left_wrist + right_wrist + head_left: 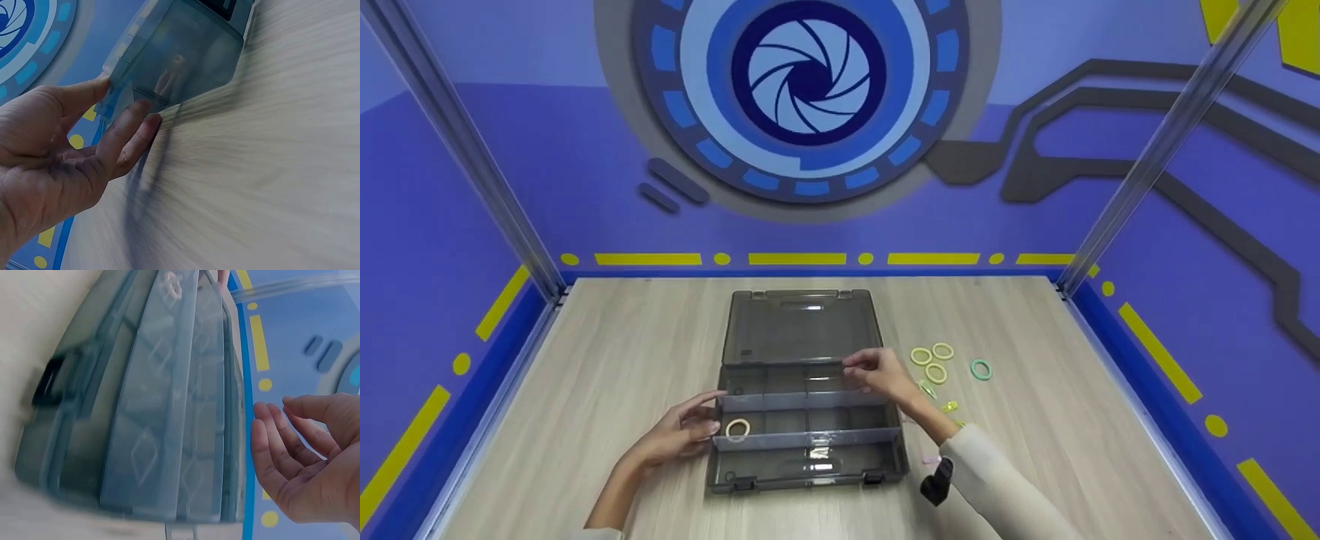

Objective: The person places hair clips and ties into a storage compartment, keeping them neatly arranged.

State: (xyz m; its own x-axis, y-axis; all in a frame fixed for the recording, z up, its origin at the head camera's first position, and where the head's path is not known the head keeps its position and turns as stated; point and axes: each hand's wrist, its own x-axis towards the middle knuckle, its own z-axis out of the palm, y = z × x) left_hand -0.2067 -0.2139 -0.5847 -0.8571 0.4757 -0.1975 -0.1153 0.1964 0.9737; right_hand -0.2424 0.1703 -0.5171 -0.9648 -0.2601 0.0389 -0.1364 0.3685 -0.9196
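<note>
A smoky translucent compartment box (851,446) lies on the table with its lid (802,326) folded back. One cream-coloured ring (738,430) leans in its left part, against a clear divider (765,438). My left hand (671,435) touches the box's left side; in the left wrist view, its fingers (126,132) rest against the outer wall and rim. Above the rear right compartments is my right hand (881,375), fingers loosely bent. The right wrist view shows nothing between its thumb and fingers (270,450).
Right of the box lie several yellow rings (936,373), a green ring (981,370), a small yellow piece (950,406) and a pink piece (931,460). The right forearm partly covers this area. Blue walls and metal posts (1155,161) bound the table.
</note>
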